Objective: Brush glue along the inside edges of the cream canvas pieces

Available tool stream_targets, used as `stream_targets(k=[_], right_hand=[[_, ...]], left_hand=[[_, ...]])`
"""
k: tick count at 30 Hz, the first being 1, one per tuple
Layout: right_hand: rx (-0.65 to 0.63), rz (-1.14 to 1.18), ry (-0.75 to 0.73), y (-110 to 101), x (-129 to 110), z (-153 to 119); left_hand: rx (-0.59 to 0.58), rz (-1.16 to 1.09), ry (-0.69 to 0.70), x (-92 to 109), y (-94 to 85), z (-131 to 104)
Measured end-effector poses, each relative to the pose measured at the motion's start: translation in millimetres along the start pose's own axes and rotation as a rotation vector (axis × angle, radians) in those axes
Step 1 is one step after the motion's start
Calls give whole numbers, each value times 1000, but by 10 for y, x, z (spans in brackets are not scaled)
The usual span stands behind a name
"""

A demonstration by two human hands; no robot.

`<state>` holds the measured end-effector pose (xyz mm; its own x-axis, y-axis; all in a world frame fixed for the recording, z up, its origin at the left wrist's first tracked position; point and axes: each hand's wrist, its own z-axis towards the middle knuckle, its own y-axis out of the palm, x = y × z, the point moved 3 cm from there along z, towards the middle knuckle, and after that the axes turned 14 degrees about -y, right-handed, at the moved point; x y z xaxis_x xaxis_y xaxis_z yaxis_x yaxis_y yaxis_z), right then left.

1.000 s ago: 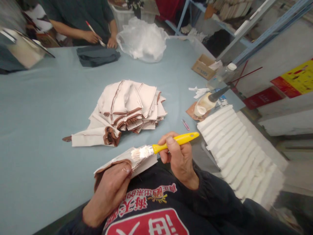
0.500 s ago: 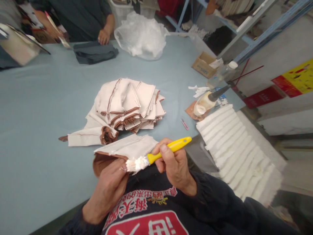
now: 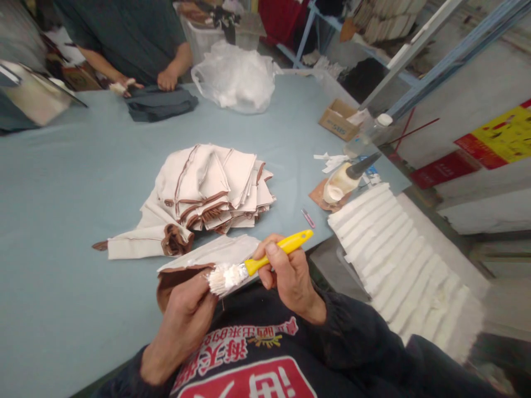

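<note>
A yellow-handled brush [image 3: 277, 251] is in my right hand [image 3: 292, 276], its fingers closed round the handle. White paste coats its bristles, which lie against the near edge of a white fabric piece with brown lining [image 3: 230, 249]. My left hand [image 3: 182, 315] grips that piece by its near edge, beside the bristles; some of its fingertips are hidden. Just beyond lies a fanned pile of white and brown fabric pieces [image 3: 207, 177]. A small pink tool [image 3: 308, 218] rests on the table to the right of the pile.
On the blue-green table [image 3: 62, 193], a container of white paste [image 3: 338, 185] stands at the right, near a cardboard box [image 3: 340, 119] and a bottle [image 3: 373, 132]. White strips [image 3: 398, 260] lie at the right. Across the table, a person [image 3: 124, 44] handles dark cloth [image 3: 161, 104].
The view has shifted slightly, so the tabletop things sit lower and further left. The brush bristles are spread wider on the fabric edge. The other person's brush hand has moved onto the dark cloth.
</note>
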<state>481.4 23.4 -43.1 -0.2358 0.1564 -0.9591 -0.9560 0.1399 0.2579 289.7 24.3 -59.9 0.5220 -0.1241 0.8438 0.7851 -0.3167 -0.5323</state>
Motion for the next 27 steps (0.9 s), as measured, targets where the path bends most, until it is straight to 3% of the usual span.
stream_targets(k=[5, 10, 16, 22, 27], right_hand=[[158, 81, -41, -239, 47, 360], [91, 59, -148, -286, -85, 443], [-149, -69, -332, -109, -211, 463], [-24, -115, -478, -128, -213, 414], [-121, -156, -464, -56, -116, 402]], left_hand=[[-67, -254, -364, 1, -7, 177], [-242, -662, -662, 98, -36, 297], [-314, -772, -745, 187, -10, 331], [-255, -858, -822, 141, -31, 343], [-269, -878, -811, 132, -105, 325]])
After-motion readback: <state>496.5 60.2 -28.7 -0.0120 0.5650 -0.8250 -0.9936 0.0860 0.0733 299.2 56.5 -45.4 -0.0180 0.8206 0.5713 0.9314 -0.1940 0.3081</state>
